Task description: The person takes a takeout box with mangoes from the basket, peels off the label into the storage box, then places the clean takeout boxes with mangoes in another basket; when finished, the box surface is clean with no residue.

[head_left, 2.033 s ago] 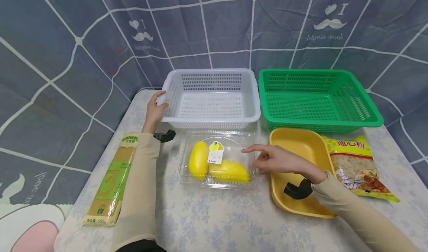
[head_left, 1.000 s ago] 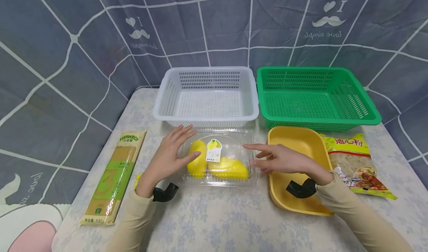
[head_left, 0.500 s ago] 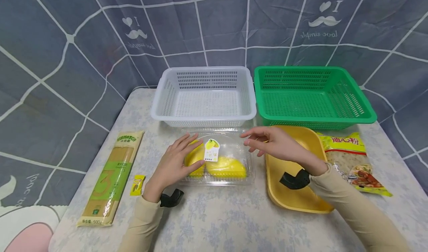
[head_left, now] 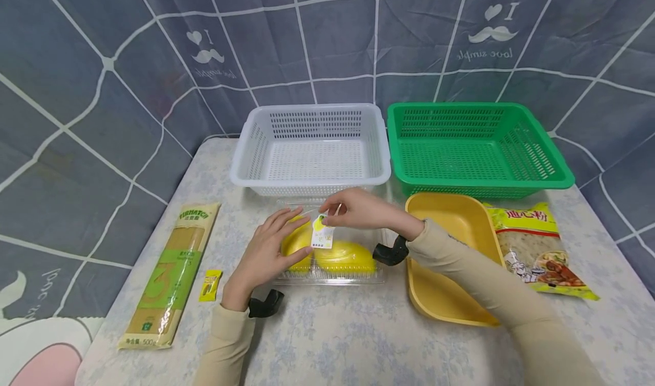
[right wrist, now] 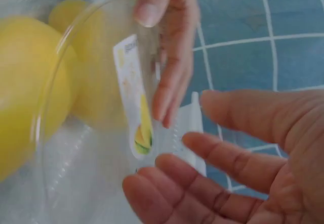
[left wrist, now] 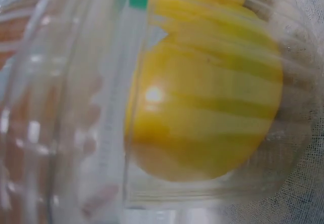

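Observation:
Two yellow mangoes [head_left: 345, 257] lie inside a clear plastic clamshell box [head_left: 327, 281] in front of the white basket. On its lid is a white sticker [head_left: 322, 237] with a mango picture. My left hand [head_left: 272, 248] rests on the lid's left side, fingers spread, thumb near the sticker's lower edge. Over the sticker's upper end hovers my right hand [head_left: 354, 208]. In the right wrist view, the right hand [right wrist: 243, 168] has bent fingers apart from the sticker [right wrist: 134, 95]. The left wrist view shows a mango [left wrist: 207, 97] through the blurred box wall.
A white basket [head_left: 309, 185] and a green basket [head_left: 481, 186] stand at the back. Right of the box sit a yellow tray [head_left: 435, 295] and a macaroni bag [head_left: 537, 249]. Spaghetti [head_left: 171, 278] and a small yellow packet [head_left: 210, 285] lie at left.
My left hand has come from the white basket's rim down onto the box. My right hand has moved left from the box's right side to above the sticker.

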`<control>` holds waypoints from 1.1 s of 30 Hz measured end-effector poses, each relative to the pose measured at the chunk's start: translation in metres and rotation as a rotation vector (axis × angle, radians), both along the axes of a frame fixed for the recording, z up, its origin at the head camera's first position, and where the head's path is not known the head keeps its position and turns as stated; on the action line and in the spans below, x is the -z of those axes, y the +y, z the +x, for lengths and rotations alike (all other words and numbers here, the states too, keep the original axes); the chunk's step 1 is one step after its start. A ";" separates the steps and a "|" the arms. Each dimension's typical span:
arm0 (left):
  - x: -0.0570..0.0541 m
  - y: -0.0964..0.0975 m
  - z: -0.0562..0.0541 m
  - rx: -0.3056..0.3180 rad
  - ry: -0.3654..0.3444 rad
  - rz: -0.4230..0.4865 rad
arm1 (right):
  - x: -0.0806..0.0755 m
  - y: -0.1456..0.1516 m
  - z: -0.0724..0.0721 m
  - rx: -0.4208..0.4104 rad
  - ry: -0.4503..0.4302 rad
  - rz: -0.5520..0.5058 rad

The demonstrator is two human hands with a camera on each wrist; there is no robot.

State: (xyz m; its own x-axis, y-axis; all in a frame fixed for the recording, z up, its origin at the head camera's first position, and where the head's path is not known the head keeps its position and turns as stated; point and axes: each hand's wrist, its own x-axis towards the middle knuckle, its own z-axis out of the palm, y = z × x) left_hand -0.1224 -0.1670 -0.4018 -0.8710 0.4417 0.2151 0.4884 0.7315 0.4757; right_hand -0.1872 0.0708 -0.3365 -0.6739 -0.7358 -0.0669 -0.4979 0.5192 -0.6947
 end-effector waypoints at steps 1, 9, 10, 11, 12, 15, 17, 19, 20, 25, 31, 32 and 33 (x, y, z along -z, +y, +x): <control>0.000 0.000 0.000 0.001 0.001 0.005 | 0.001 -0.004 -0.001 -0.005 0.022 0.035; 0.004 0.000 -0.001 -0.004 0.005 0.026 | 0.006 -0.025 0.000 0.073 0.056 0.259; 0.004 0.000 -0.001 -0.005 0.007 0.025 | 0.006 -0.026 0.001 0.083 0.053 0.274; 0.005 0.000 -0.001 -0.005 0.010 0.025 | 0.007 -0.027 0.002 0.088 0.054 0.284; 0.005 0.001 -0.001 -0.005 0.012 0.023 | 0.008 -0.027 0.003 0.093 0.056 0.288; 0.005 0.001 -0.001 -0.006 0.018 0.021 | 0.009 -0.029 0.004 0.094 0.063 0.292; 0.004 0.001 -0.001 -0.009 0.019 0.022 | 0.011 -0.029 0.004 0.090 0.069 0.286; 0.004 0.001 -0.001 -0.012 0.018 0.024 | 0.011 -0.029 0.004 0.089 0.069 0.271; 0.004 0.001 0.000 -0.013 0.018 0.026 | 0.012 -0.029 0.003 0.092 0.066 0.258; 0.004 0.001 0.000 -0.011 0.018 0.030 | 0.013 -0.028 0.003 0.109 0.058 0.204; 0.004 0.000 0.000 -0.008 0.013 0.034 | 0.011 -0.029 0.004 0.104 0.131 0.209; 0.004 0.000 0.000 -0.008 0.012 0.035 | 0.011 -0.028 0.004 0.102 0.146 0.206; 0.004 0.000 0.000 -0.008 0.012 0.034 | 0.011 -0.028 0.005 0.100 0.159 0.199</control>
State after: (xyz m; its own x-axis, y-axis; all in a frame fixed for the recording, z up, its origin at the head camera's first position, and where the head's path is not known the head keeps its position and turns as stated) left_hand -0.1226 -0.1673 -0.4059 -0.8720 0.4268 0.2399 0.4881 0.7192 0.4945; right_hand -0.1825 0.0430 -0.3471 -0.7562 -0.6480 -0.0911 -0.5320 0.6899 -0.4908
